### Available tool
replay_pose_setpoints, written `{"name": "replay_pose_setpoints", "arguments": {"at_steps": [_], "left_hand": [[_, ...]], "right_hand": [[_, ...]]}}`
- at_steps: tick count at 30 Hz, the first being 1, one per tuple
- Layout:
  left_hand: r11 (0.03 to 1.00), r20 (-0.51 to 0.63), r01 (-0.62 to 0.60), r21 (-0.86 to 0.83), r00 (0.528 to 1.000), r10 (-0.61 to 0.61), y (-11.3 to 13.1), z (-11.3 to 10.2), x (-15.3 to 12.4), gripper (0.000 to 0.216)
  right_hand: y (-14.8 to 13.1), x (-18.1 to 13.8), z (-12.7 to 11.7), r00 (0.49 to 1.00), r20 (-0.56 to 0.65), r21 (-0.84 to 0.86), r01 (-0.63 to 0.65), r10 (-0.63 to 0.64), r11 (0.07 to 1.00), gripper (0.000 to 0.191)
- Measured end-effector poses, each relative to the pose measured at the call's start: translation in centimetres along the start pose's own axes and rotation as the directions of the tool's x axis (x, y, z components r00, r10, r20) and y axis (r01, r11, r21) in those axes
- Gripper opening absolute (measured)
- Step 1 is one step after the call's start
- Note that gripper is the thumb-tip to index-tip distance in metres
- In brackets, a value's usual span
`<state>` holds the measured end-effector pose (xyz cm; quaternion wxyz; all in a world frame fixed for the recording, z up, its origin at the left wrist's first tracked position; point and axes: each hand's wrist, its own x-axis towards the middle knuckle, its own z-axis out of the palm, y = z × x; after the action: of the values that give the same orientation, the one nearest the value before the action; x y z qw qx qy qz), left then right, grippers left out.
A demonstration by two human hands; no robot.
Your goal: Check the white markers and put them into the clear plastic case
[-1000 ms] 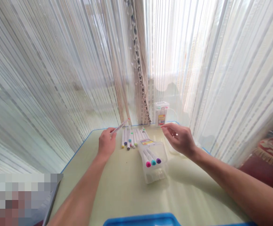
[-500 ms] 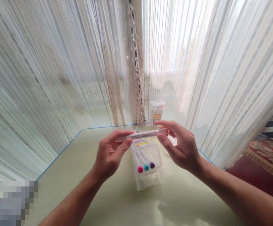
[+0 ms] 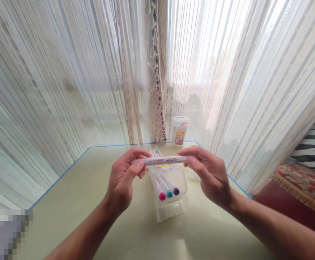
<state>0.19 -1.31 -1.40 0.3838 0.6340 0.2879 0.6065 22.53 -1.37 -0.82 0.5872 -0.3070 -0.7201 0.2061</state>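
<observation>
Both my hands hold one white marker (image 3: 165,160) level above the table. My left hand (image 3: 125,177) pinches its left end and my right hand (image 3: 207,173) grips its right end. Right below lies a clear plastic case (image 3: 170,195) with three white markers in it; their caps are pink, teal and purple. Behind the held marker a few loose markers (image 3: 154,151) lie on the table, mostly hidden by my hands.
A second clear marker box (image 3: 180,130) stands upright at the back of the pale green table (image 3: 92,195), against sheer striped curtains (image 3: 65,79). A bead string (image 3: 157,72) hangs at the middle. A red rug (image 3: 303,187) lies at right.
A second ago my left hand held the marker alone over the loose markers and my right hand was free. Both hands came together over the case and now hold the marker level.
</observation>
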Motion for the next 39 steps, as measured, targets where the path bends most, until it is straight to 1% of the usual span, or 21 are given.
{"name": "replay_pose_setpoints", "arguments": {"at_steps": [3,7,12,15,20,22,24,26,28,29,31,33,36,39], "left_hand": [[1.0,-0.023,0.005,0.007,1.0,-0.005,-0.2,-0.1,-0.1,0.019],[1.0,-0.029,0.014,0.026,0.999,-0.013,-0.4,-0.2,-0.1,0.016],[0.996,-0.102,0.029,-0.084,0.994,-0.038,-0.1,0.0,0.3,0.016],[0.993,-0.111,0.028,-0.114,0.993,-0.04,0.2,0.1,0.5,0.019],[0.992,-0.068,0.02,-0.123,0.997,-0.029,0.6,0.5,0.3,0.023],[0.986,-0.061,0.016,-0.163,0.998,-0.027,0.8,0.7,0.2,0.025],[0.978,-0.046,0.012,-0.208,0.999,-0.022,1.0,0.8,0.2,0.026],[0.968,-0.022,0.006,-0.25,1.0,-0.011,1.0,0.9,0.3,0.028],[0.962,-0.003,0.003,-0.272,1.0,-0.004,0.9,0.8,0.3,0.029],[0.963,0.008,0.006,-0.27,1.0,-0.004,0.8,0.7,0.4,0.03],[0.969,0.04,0.017,-0.245,0.999,-0.007,0.6,0.7,0.3,0.031],[0.98,0.091,0.025,-0.195,0.996,-0.007,0.6,0.7,0.3,0.033],[0.996,0.159,0.009,-0.085,0.987,0.005,0.9,0.7,0.1,0.037],[0.994,0.204,-0.072,0.081,0.977,0.055,1.6,0.5,0.0,0.032]], "right_hand": [[-0.1,0.1,0.2,0.998,-0.035,0.035,-0.043,0.044,0.998,0.02],[-0.4,0.3,0.4,0.994,-0.075,0.103,-0.068,0.076,0.992,0.018],[-0.5,0.3,0.6,0.996,-0.07,0.133,-0.047,0.057,0.99,0.007],[-0.6,0.1,0.4,0.999,-0.019,0.102,-0.041,0.043,0.994,0.008],[-1.9,0.2,-0.5,0.984,0.167,-0.089,-0.051,0.066,0.995,0.015],[-2.5,0.3,-0.9,0.965,0.244,-0.109,-0.067,0.092,0.992,0.019],[-3.0,0.4,-1.2,0.93,0.335,-0.065,-0.138,0.152,0.988,0.023],[-3.4,0.4,-1.2,0.878,0.426,0.017,-0.25,0.219,0.968,0.024],[-3.6,0.3,-1.1,0.842,0.473,0.128,-0.359,0.261,0.924,0.023],[-3.6,0.2,-0.9,0.836,0.476,0.2,-0.405,0.273,0.892,0.022],[-3.5,0.1,-0.4,0.847,0.447,0.355,-0.463,0.288,0.812,0.02],[-3.3,0.0,0.1,0.874,0.396,0.478,-0.458,0.281,0.75,0.018],[-3.0,-0.2,0.6,0.908,0.329,0.562,-0.41,0.261,0.719,0.017],[-2.7,-0.4,0.7,0.924,0.281,0.604,-0.379,0.258,0.701,0.014]]}}
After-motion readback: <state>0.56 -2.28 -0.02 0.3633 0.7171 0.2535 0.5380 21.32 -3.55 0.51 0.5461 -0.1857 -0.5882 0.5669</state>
